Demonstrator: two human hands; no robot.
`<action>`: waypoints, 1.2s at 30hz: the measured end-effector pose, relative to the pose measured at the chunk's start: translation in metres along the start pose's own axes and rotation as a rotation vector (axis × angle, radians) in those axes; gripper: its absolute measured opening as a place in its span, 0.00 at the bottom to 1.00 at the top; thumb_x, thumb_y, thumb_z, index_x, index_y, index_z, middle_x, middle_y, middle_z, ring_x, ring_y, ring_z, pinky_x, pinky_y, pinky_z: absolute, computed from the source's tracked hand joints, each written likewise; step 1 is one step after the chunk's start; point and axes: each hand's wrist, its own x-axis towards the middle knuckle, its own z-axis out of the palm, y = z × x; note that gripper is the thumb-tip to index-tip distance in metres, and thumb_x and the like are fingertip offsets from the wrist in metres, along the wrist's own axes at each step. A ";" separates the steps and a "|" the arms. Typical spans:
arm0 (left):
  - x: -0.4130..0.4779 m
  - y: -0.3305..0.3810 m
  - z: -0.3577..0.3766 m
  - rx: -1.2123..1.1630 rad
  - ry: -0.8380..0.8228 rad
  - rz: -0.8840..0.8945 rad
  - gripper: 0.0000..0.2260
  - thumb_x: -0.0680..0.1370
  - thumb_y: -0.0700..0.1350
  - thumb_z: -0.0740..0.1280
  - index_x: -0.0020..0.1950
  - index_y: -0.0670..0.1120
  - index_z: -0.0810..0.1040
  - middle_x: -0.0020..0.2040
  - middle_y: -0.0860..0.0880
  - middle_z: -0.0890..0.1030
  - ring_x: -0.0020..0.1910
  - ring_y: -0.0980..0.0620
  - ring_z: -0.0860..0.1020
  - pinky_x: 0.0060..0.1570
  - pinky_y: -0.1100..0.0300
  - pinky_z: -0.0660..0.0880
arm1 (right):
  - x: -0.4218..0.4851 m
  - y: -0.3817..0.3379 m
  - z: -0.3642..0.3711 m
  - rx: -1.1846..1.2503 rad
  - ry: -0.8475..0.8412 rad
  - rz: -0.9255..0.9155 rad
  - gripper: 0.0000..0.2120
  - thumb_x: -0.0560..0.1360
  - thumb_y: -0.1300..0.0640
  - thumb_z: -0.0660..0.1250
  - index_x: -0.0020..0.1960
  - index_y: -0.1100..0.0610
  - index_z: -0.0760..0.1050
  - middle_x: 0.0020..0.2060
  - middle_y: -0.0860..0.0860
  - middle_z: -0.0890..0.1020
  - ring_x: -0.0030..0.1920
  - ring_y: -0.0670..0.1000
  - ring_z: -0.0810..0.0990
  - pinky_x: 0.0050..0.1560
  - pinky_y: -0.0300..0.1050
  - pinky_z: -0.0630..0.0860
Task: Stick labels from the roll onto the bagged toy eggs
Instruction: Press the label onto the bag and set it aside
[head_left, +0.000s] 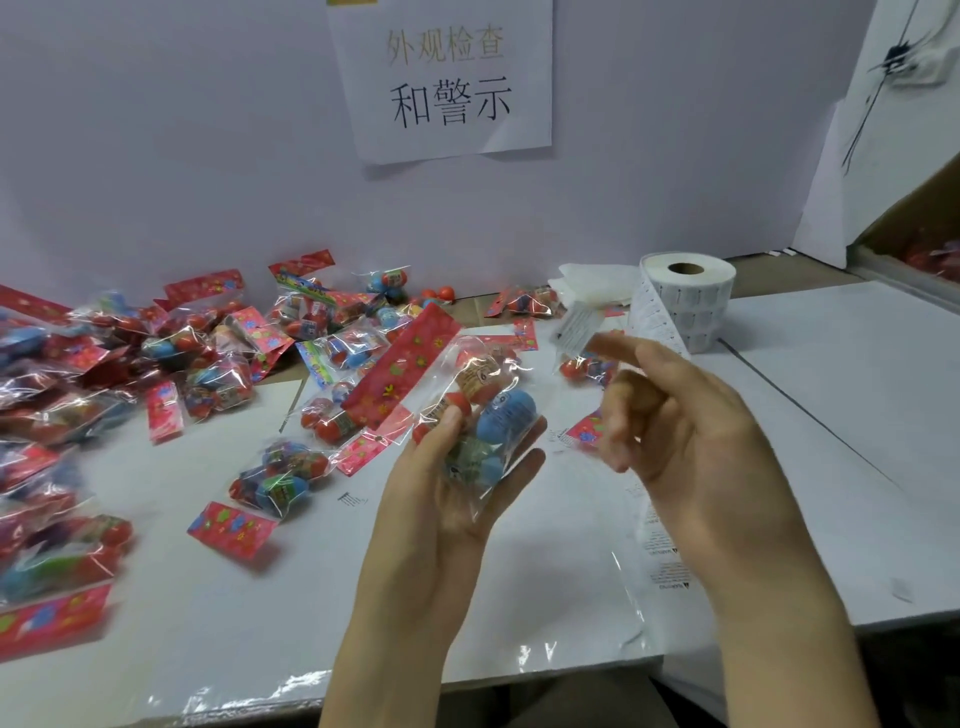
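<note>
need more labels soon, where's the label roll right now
Head view: the label roll stands on end on the white table, right of centre, just beyond the raised right hand.

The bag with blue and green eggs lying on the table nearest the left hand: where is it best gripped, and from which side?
Probably by its red header card, pinched with the fingers from the near side. The card lies flat and points toward the person, while the eggs bulge round under loose film.

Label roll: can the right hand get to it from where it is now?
Probably yes. The label roll stands on the table just beyond the right hand, with nothing between them. The left hand holds a bag.
</note>
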 end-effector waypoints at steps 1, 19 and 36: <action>-0.001 0.001 0.002 -0.017 0.001 0.010 0.11 0.78 0.46 0.68 0.55 0.44 0.88 0.62 0.39 0.84 0.59 0.35 0.83 0.49 0.51 0.84 | 0.001 0.001 -0.003 0.012 -0.022 0.035 0.15 0.77 0.49 0.63 0.52 0.54 0.86 0.28 0.51 0.75 0.27 0.48 0.71 0.29 0.38 0.71; -0.010 -0.008 0.025 -0.014 0.165 0.272 0.20 0.76 0.45 0.68 0.68 0.45 0.77 0.60 0.45 0.85 0.60 0.49 0.84 0.57 0.58 0.81 | 0.000 0.030 0.041 -0.030 0.167 0.115 0.10 0.61 0.47 0.77 0.38 0.51 0.84 0.31 0.48 0.78 0.30 0.46 0.72 0.31 0.39 0.71; -0.012 -0.015 0.025 0.036 0.173 0.339 0.22 0.74 0.48 0.70 0.68 0.46 0.77 0.60 0.46 0.85 0.60 0.49 0.84 0.53 0.63 0.81 | -0.001 0.043 0.050 -0.155 0.266 0.083 0.07 0.71 0.51 0.77 0.43 0.55 0.85 0.36 0.48 0.84 0.33 0.45 0.75 0.38 0.42 0.74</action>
